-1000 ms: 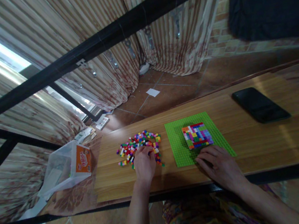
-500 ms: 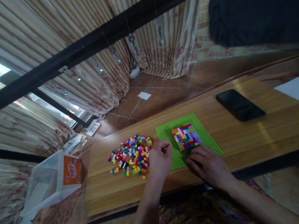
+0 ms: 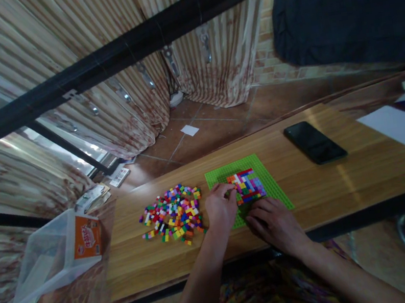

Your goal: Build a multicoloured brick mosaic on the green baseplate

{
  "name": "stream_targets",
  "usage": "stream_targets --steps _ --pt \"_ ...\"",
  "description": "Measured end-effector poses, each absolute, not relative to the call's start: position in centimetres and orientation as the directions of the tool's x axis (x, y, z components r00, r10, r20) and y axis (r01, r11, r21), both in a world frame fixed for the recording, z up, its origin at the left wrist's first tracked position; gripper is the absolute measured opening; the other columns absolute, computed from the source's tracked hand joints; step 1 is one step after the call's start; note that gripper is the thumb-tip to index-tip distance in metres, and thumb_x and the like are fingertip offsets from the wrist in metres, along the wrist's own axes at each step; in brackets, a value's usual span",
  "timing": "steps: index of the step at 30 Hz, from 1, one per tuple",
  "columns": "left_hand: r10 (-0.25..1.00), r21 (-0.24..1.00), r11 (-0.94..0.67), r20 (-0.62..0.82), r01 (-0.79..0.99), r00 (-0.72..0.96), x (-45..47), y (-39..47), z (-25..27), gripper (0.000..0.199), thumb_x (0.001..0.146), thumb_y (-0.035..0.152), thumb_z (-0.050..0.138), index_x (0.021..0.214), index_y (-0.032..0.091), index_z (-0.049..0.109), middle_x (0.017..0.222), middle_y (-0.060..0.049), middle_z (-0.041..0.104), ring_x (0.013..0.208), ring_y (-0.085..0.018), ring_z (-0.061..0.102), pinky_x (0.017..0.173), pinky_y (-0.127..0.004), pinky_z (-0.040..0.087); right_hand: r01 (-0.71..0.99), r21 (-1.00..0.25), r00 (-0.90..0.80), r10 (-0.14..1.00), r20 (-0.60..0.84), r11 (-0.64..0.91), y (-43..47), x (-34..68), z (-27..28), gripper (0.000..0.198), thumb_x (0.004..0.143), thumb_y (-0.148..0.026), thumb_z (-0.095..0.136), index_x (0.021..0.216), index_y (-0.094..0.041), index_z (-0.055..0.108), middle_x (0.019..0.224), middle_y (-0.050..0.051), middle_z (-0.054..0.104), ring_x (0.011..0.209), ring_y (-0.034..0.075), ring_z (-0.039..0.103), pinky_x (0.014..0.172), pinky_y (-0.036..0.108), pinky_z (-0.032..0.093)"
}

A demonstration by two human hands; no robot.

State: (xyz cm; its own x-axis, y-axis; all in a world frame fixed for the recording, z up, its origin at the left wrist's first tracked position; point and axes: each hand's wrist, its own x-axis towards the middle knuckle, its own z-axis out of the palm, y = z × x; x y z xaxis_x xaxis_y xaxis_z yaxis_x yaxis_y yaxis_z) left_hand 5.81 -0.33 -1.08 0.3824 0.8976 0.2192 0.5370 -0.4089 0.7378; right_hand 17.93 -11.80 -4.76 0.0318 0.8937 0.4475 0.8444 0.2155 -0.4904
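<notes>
A green studded baseplate [image 3: 276, 188] lies on the wooden board, bearing a flat patch of multicoloured toy bricks [image 3: 249, 186]. My left hand [image 3: 220, 204] is at the patch's left edge, thumb and forefinger pinched; the small brick between them is mostly hidden by the fingertips and looked orange a moment ago. Just in front of the patch, my right hand [image 3: 274, 219] rests over the near edge of the baseplate, fingers loosely bent, thumb apart, with nothing visible in it. Left of the baseplate spreads a heap of loose small bricks [image 3: 175, 210] in many colours.
A black phone [image 3: 314, 142] lies on the wooden board [image 3: 148, 269], right of the baseplate. White paper [image 3: 404, 128] is farther right. A clear plastic bin with an orange label [image 3: 87, 236] stands at the left. A dark metal bar [image 3: 108, 53] crosses above, before striped curtains.
My left hand has moved right with its small brick, from beside the brick patch to its left edge. My right hand stays near the front of the patch. The view has shifted slightly.
</notes>
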Motion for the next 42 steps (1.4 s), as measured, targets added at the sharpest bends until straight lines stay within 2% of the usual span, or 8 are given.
stream_targets --steps 8,17,24,35,42 --pt "0.918 0.717 -0.373 0.193 0.588 0.347 6.02 -0.28 -1.12 0.009 0.080 0.015 0.064 0.079 0.021 0.071 0.083 0.000 0.071 0.071 -0.012 0.062 0.069 -0.024 0.046 0.840 -0.505 0.041 0.904 0.425 0.199 -11.84 17.88 -4.58 0.018 0.093 -0.027 0.054 0.083 -0.020 0.068 0.089 0.006 0.065 0.083 0.020 0.052 0.074 0.034 0.039" --pt "0.913 0.736 -0.371 0.177 0.567 0.367 6.01 -0.46 -1.17 0.012 0.082 0.015 0.061 0.078 0.021 0.070 0.082 0.001 0.070 0.072 -0.012 0.060 0.069 -0.023 0.045 0.840 -0.503 0.037 0.905 0.424 0.202 -11.84 17.86 -4.64 0.019 0.093 -0.028 0.054 0.083 -0.020 0.068 0.089 0.006 0.065 0.084 0.020 0.052 0.075 0.034 0.039" --pt "0.936 0.707 -0.335 0.171 0.623 0.309 6.41 -0.59 -1.40 0.009 0.082 0.018 0.063 0.077 0.022 0.070 0.081 0.001 0.070 0.071 -0.012 0.060 0.068 -0.023 0.044 0.838 -0.506 0.032 0.906 0.421 0.205 -11.83 17.92 -4.65 0.018 0.093 -0.028 0.054 0.083 -0.020 0.068 0.089 0.006 0.065 0.084 0.020 0.052 0.075 0.034 0.038" --pt "0.918 0.707 -0.381 0.214 0.596 0.333 6.43 -0.67 -1.75 0.012 0.083 0.016 0.060 0.076 0.022 0.067 0.080 0.001 0.067 0.075 -0.012 0.061 0.069 -0.023 0.046 0.854 -0.481 0.026 0.907 0.420 0.198 -11.83 17.97 -4.56 0.020 0.093 -0.028 0.053 0.083 -0.020 0.068 0.087 0.007 0.065 0.083 0.020 0.053 0.073 0.034 0.039" --pt "0.861 0.592 -0.502 0.267 0.631 0.434 6.29 -0.88 -1.81 0.021 0.091 0.016 0.052 0.075 0.021 0.066 0.077 -0.001 0.065 0.075 -0.013 0.059 0.069 -0.023 0.044 0.848 -0.492 0.030 0.910 0.413 0.195 -11.90 17.91 -4.46 0.020 0.093 -0.028 0.054 0.083 -0.020 0.068 0.088 0.007 0.065 0.084 0.020 0.054 0.074 0.034 0.039"
